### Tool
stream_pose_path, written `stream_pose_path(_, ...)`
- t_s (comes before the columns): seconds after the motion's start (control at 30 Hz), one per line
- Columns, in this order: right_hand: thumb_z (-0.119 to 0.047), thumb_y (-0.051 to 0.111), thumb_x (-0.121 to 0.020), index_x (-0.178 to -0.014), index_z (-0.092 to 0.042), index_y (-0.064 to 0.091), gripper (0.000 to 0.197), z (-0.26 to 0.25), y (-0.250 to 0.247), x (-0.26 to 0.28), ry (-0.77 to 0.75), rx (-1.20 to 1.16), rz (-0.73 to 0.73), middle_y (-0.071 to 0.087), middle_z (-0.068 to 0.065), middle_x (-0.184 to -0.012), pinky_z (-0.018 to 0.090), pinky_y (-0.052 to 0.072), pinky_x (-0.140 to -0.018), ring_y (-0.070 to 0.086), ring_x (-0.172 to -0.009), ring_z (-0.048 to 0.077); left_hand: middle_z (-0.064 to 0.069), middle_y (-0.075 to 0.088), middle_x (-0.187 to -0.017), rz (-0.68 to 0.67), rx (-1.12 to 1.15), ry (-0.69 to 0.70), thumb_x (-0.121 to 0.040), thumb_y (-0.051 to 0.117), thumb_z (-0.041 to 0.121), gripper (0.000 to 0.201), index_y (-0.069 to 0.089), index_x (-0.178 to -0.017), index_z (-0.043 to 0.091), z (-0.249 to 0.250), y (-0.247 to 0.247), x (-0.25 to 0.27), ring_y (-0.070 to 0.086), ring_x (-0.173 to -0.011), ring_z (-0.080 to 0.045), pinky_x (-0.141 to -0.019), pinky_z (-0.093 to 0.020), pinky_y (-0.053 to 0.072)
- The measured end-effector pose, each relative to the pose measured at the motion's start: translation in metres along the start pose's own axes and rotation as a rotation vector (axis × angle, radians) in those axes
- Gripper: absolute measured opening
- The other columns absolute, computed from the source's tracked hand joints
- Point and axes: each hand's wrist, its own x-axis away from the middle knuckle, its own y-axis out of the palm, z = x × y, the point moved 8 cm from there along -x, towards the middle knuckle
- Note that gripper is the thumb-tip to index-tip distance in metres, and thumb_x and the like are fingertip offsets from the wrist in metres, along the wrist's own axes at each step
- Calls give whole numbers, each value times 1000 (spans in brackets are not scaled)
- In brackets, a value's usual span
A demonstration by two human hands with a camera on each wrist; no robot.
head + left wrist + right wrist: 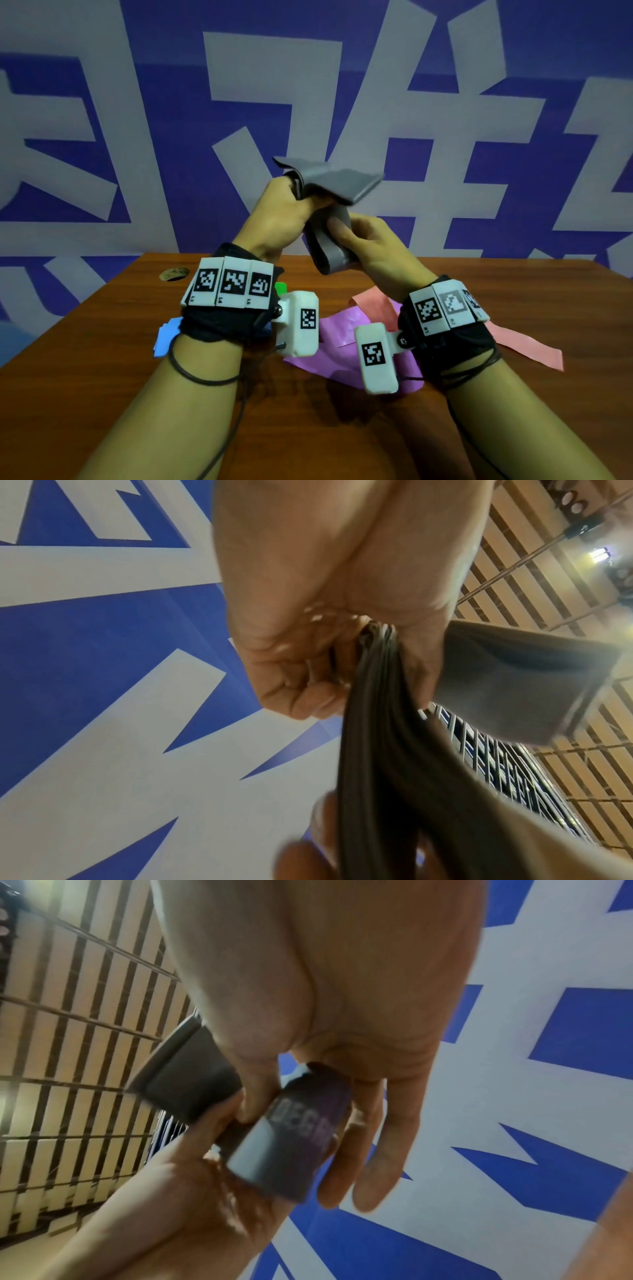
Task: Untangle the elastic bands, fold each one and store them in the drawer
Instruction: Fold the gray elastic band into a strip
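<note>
I hold a grey elastic band in the air above the table, folded over several times. My left hand grips its upper part, with the layered edges bunched in my curled fingers. My right hand pinches the lower loop between thumb and fingers; printed letters show on it. A purple band and a pink band lie on the table under my wrists. A blue band and a bit of a green one peek out behind my left wrist. No drawer is in view.
The brown wooden table has a round cable hole at its back left. A blue and white banner wall stands right behind the table.
</note>
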Motion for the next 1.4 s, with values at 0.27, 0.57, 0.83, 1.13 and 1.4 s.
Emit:
stream_pose_path(0.27, -31, 50, -101, -95, 13, 57, 45, 10, -22, -2, 6, -12, 120, 58, 11, -62, 29, 42, -44, 53, -50, 20, -10, 71, -97, 54, -98, -25, -96, 64, 22, 11, 67, -103, 13, -3, -7, 3, 65, -84, -20, -67, -30, 53)
stream_pose_path(0.57, -27, 57, -99, -64, -14, 54, 37, -4, -39, -2, -102, 206, 205, 49, -9, -46, 21, 37, -42, 49, -41, 10, 1, 61, -102, 255, -36, -132, -86, 75, 20, 59, 43, -135, 14, -17, -32, -1, 67, -89, -20, -71, -30, 59)
stream_pose_path(0.83, -37, 61, -95, -68, -24, 57, 30, -3, -35, -6, -203, 580, 93, 52, -9, -58, 26, 36, -53, 44, -52, 3, 8, 59, -129, -141, -575, 56, -100, 52, 41, 30, 61, -125, 27, -10, 9, -5, 51, -119, -8, -91, -20, 39)
stream_pose_path(1.13, -24, 60, -97, -95, -12, 72, 16, -11, -28, -1, -234, 418, -61, 70, -7, -81, 17, 47, -65, 63, -72, 1, -7, 73, -87, -297, -624, 55, -87, 35, 69, 68, 73, -96, 13, -17, 20, 1, 68, -82, -20, -75, -42, 55)
stream_pose_path(1.4, -27, 67, -91, -85, -17, 75, 13, -4, -26, 5, -116, 346, -58, 72, -6, -76, 20, 50, -65, 65, -71, 6, -14, 72, -78, -326, -773, -14, -92, 37, 70, 75, 74, -85, 5, -34, 14, 8, 67, -73, -28, -64, -42, 52)
